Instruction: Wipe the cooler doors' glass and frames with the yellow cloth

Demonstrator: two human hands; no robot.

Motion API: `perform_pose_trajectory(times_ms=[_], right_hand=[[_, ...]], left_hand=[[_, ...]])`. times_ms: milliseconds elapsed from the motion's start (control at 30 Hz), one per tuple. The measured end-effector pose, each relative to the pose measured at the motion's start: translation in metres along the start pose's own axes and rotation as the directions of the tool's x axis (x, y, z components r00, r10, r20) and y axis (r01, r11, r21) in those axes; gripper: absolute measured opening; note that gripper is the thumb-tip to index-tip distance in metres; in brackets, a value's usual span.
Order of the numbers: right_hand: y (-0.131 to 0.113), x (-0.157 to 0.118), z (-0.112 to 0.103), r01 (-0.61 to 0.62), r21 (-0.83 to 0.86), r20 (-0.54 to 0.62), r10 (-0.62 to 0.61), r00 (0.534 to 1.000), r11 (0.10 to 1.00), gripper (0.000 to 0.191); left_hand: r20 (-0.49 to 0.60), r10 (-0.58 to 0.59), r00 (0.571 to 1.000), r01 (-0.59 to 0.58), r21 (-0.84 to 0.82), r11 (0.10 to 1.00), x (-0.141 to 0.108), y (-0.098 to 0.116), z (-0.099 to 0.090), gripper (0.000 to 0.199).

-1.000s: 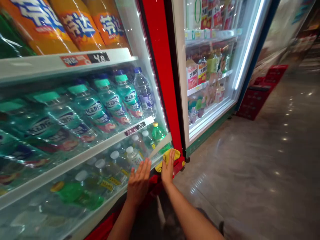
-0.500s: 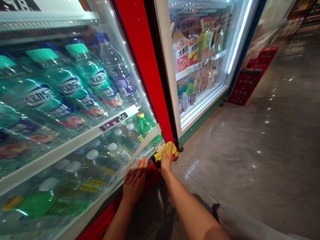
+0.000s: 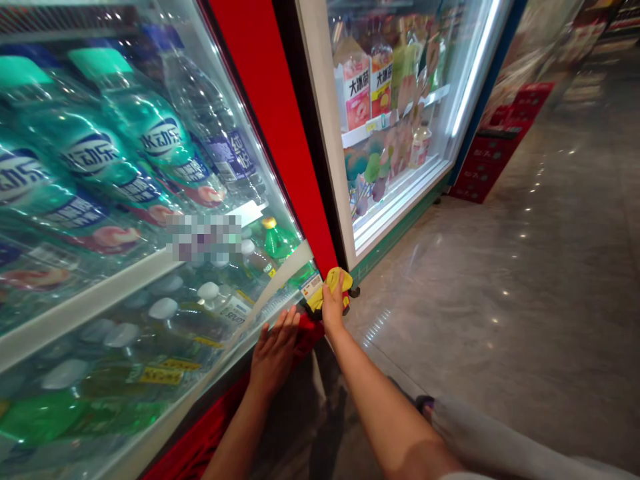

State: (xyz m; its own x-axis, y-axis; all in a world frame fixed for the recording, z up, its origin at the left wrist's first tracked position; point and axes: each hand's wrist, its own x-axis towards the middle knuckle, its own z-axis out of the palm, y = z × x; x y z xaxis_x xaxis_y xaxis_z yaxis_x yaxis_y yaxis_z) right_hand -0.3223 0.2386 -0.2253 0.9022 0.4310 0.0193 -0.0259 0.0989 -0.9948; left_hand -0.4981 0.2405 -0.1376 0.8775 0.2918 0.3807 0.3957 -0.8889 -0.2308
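Observation:
My right hand (image 3: 333,301) grips a folded yellow cloth (image 3: 339,279) against the lower corner of the red-framed drinks fridge (image 3: 273,113). My left hand (image 3: 275,348) is laid, fingers outstretched, along the bottom edge of the fridge's glass door; nothing is held in it. A small label sticker (image 3: 311,285) is on the glass just left of the cloth. Behind the glass stand turquoise bottles (image 3: 103,157) on a shelf, with white-capped bottles (image 3: 163,308) below. The cloth partly hides the frame's corner.
A second lit fridge (image 3: 357,241) with a green base stands close on the right, holding drink cartons (image 3: 358,93). Past it is a red box (image 3: 483,160) on the shiny grey floor (image 3: 500,307). The wearer's trouser leg (image 3: 480,427) shows at lower right.
The view has shifted slightly, so the fridges appear further left and up. The cloth in my right hand stays at the corner; my left hand remains flat at the door's bottom edge.

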Motion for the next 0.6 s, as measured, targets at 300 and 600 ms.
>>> perform_pose_trajectory(times_ms=[300, 600], right_hand=[[0.0, -0.051, 0.003, 0.004, 0.059, 0.056, -0.008, 0.998, 0.998, 0.074], [-0.048, -0.028, 0.003, 0.175, 0.063, 0.024, -0.176, 0.984, 0.983, 0.082]], left_hand=[[-0.004, 0.006, 1.0, -0.006, 0.016, 1.0, -0.005, 0.001, -0.001, 0.074], [-0.044, 0.02, 0.999, -0.02, 0.011, 1.0, -0.013, -0.007, -0.007, 0.074]])
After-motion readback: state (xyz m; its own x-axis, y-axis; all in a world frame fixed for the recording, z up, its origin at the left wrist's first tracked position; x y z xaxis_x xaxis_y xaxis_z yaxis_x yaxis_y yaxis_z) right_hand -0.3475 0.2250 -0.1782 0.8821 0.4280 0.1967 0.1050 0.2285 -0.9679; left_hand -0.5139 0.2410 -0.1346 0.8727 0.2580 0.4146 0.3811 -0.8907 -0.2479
